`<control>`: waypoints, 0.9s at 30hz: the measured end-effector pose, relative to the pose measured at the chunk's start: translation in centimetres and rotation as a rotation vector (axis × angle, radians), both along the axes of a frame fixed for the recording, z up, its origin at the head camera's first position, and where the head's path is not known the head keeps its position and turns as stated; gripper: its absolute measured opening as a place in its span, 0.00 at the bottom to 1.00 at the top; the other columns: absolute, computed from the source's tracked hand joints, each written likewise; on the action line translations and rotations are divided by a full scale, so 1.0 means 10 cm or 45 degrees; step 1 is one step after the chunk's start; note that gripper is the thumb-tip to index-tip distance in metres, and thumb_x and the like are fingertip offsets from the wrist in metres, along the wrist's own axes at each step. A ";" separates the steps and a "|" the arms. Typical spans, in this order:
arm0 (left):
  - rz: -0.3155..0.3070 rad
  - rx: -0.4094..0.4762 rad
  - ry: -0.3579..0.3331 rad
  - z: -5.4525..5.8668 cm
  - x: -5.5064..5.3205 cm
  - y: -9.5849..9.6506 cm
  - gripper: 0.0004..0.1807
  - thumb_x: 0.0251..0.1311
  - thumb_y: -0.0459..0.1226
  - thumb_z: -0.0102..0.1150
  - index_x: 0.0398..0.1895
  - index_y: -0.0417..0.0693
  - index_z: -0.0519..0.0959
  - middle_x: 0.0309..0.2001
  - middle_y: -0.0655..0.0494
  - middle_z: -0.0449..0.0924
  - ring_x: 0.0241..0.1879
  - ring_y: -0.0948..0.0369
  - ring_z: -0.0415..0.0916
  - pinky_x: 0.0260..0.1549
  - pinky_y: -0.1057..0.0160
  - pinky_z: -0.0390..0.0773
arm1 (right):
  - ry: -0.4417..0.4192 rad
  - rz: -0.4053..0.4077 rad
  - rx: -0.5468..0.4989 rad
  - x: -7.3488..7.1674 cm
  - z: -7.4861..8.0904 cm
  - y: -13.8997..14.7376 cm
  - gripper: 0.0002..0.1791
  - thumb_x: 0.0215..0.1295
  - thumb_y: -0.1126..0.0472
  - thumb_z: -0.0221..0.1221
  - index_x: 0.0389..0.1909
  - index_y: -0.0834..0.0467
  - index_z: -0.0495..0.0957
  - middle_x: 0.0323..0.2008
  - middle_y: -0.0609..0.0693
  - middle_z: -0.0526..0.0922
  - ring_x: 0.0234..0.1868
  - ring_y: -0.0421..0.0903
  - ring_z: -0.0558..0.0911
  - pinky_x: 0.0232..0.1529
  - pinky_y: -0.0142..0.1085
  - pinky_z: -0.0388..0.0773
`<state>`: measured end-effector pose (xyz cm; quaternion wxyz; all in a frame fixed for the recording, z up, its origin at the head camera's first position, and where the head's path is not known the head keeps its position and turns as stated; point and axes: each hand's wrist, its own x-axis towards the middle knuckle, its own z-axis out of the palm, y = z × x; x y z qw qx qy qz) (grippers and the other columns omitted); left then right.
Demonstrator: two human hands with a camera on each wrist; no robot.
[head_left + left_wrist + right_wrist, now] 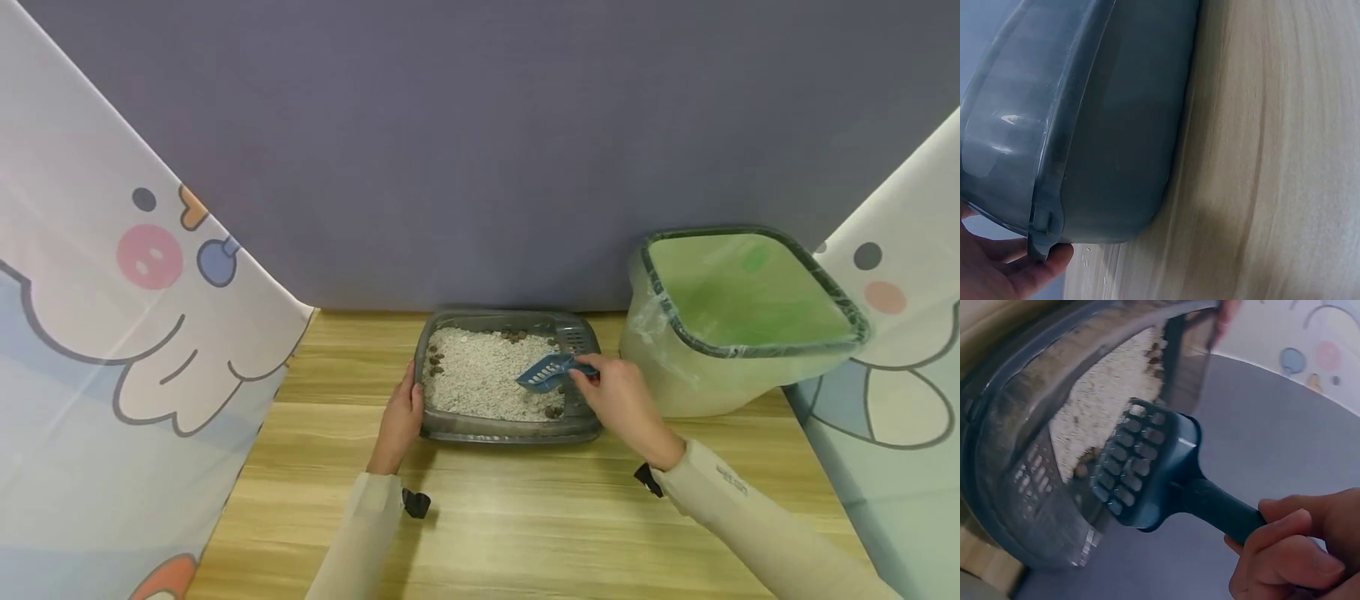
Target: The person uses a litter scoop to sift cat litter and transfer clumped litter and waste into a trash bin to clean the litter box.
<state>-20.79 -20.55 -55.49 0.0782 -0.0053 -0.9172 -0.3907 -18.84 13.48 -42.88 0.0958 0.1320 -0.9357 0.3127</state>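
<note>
A grey litter box [517, 431] sits on the table, filled with pale litter [480, 379]. Small brown clumps [554, 412] lie in its corners and along its edges. My left hand [400, 421] grips the box's left rim; in the left wrist view its fingers [1041, 272] curl under the lip. With my right hand [626, 404] I hold a blue slotted litter scoop [546, 372] by its handle. The scoop's head is over the right part of the litter, and its slots [1129, 459] look free of clumps in the right wrist view.
Right of the box stands a large bin [667, 375] with a clear liner folded over its dark rim and a green inside. A grey cloth backdrop [480, 150] rises behind the wooden table [517, 525]. Printed cloths [75, 350] hang at both sides.
</note>
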 end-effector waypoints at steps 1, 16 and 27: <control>0.003 -0.003 0.004 -0.01 0.00 0.00 0.28 0.74 0.42 0.36 0.74 0.46 0.53 0.63 0.33 0.63 0.58 0.37 0.65 0.54 0.40 0.65 | -0.027 0.009 0.009 -0.05 -0.03 -0.03 0.15 0.63 0.61 0.61 0.47 0.66 0.81 0.19 0.48 0.79 0.13 0.37 0.71 0.16 0.34 0.68; 0.002 -0.001 0.022 -0.01 -0.02 0.00 0.28 0.74 0.41 0.37 0.74 0.46 0.53 0.62 0.33 0.65 0.57 0.39 0.66 0.52 0.41 0.67 | -0.141 -0.092 -0.152 -0.41 -0.55 -0.18 0.21 0.69 0.58 0.55 0.55 0.69 0.75 0.05 0.46 0.65 0.03 0.42 0.59 0.05 0.36 0.58; 0.008 0.001 0.000 0.00 -0.03 0.00 0.28 0.74 0.40 0.37 0.74 0.46 0.52 0.63 0.34 0.64 0.58 0.39 0.65 0.53 0.42 0.66 | -0.112 -0.003 -0.083 -0.85 -0.68 -0.13 0.18 0.67 0.63 0.57 0.50 0.73 0.77 0.05 0.46 0.67 0.04 0.40 0.58 0.06 0.34 0.57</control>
